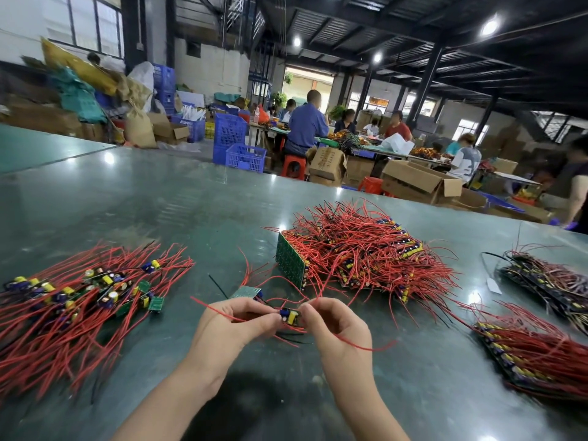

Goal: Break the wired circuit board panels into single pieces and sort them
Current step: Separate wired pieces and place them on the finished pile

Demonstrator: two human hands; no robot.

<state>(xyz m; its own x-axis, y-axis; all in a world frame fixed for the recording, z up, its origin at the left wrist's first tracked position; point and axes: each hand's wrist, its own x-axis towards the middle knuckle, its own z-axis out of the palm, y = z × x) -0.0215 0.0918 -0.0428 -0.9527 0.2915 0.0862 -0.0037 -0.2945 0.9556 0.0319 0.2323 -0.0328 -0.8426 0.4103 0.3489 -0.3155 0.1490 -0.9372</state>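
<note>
My left hand (234, 323) and my right hand (331, 326) meet in the middle above the green table (159, 202). Between them they pinch a small strip of circuit boards (290, 316) with yellow and blue capacitors and red wires. A green board end (246, 292) sticks out behind my left fingers. A pile of single boards with red wires (79, 297) lies at the left. A heap of whole wired panels (359, 253) sits behind my hands, one green panel (291, 265) standing on edge.
Two more stacks of wired panels lie at the right, a near stack (534, 354) and a far stack (547, 281). Beyond the table's far edge, several people sit working among cardboard boxes (420, 183), blue crates (235, 144) and red stools (292, 167).
</note>
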